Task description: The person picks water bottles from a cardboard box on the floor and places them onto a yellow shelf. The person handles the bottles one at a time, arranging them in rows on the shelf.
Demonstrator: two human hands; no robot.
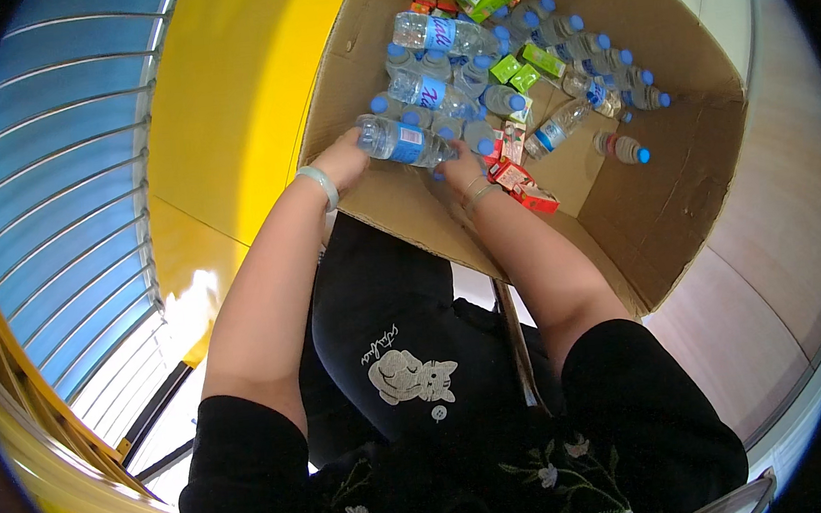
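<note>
Left hand (343,160) and right hand (461,168) grip one clear plastic bottle (400,142), an end each, at one cardboard box (674,173); beyond them, over fifteen capped bottles (431,94) (overlap blocks exact count); right-hand side, several boxy red cartons (533,198).

Held bottle (406,143) — glossy plastic.

Bright light washes the yellow panel (216,108) left of my cardboard box (697,162), flaring white lower down that side. The box's right inner wall lies in brown shade. Farther left, I see fisheye distortion bow the barred blue panel (77,181); blackness rings my view.
</note>
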